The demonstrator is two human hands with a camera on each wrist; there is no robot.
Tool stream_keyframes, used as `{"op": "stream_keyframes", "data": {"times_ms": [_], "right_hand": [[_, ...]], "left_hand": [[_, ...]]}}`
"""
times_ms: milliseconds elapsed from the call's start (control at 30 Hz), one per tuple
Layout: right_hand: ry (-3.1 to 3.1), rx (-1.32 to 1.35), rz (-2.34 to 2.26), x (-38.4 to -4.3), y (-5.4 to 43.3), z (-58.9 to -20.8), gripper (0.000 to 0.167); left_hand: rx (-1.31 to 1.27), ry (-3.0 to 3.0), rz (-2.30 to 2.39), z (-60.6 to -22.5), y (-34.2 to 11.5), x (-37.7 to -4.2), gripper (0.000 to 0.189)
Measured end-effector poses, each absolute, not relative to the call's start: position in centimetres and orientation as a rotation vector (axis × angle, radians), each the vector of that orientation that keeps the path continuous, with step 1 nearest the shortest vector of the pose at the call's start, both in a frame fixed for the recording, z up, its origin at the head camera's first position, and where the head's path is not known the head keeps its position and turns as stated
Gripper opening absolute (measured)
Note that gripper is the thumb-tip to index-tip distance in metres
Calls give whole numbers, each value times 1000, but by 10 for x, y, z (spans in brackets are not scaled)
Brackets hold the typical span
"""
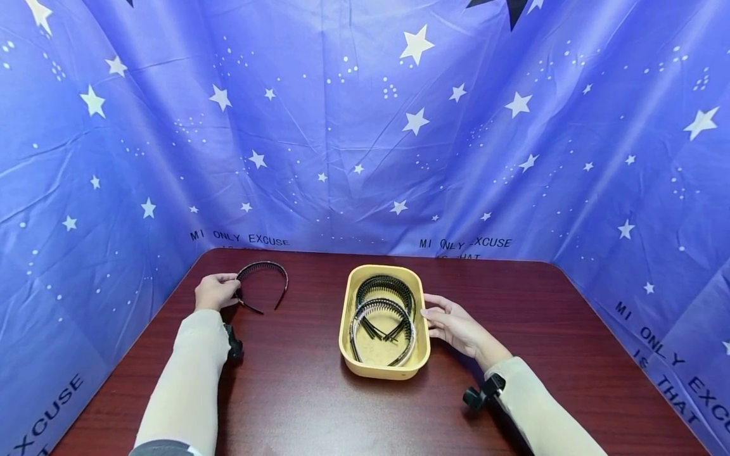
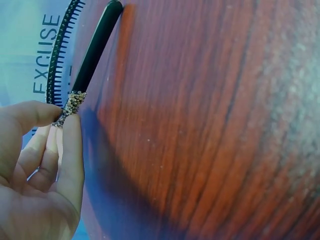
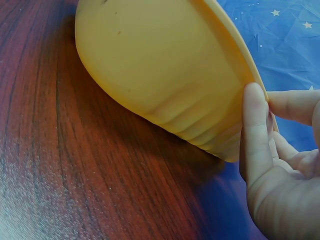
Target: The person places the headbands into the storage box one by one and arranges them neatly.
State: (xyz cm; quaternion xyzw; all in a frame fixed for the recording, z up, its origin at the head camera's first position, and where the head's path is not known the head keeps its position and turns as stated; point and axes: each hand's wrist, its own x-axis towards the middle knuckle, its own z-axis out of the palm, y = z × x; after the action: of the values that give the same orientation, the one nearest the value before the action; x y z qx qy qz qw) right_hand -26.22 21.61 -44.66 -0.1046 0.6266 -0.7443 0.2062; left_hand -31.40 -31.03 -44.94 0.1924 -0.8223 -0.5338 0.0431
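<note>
My left hand (image 1: pixel 217 292) pinches a dark headband (image 1: pixel 262 263) near one end, toward the table's left side. The left wrist view shows its comb-like teeth, a smooth black end and a gold-speckled patch (image 2: pixel 73 102) by the fingertips. Several more black toothed headbands (image 1: pixel 384 285) lie overlapping inside a yellow plastic basin (image 1: pixel 348 354) in the middle of the table. My right hand (image 1: pixel 459 329) holds the basin's right rim, its fingers against the outer wall; the right wrist view shows a fingertip and thumb meeting at the rim (image 3: pixel 245 55).
The dark red wood-grain table (image 1: pixel 296 405) spans the space under the hands. Blue star-printed cloth (image 1: pixel 325 152) with black lettering hangs behind and along both sides of it. Each wrist carries a black clamp-like mount (image 1: pixel 485 391).
</note>
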Motion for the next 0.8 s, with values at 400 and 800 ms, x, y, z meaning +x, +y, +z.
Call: {"op": "stream_keyframes", "data": {"times_ms": [400, 800], "right_hand": [[1742, -301, -2070, -264, 216, -449, 66], [1737, -311, -2067, -262, 217, -447, 67]], "left_hand": [[538, -2488, -1644, -446, -311, -311, 40], [436, -2500, -1582, -431, -306, -312, 40]]}}
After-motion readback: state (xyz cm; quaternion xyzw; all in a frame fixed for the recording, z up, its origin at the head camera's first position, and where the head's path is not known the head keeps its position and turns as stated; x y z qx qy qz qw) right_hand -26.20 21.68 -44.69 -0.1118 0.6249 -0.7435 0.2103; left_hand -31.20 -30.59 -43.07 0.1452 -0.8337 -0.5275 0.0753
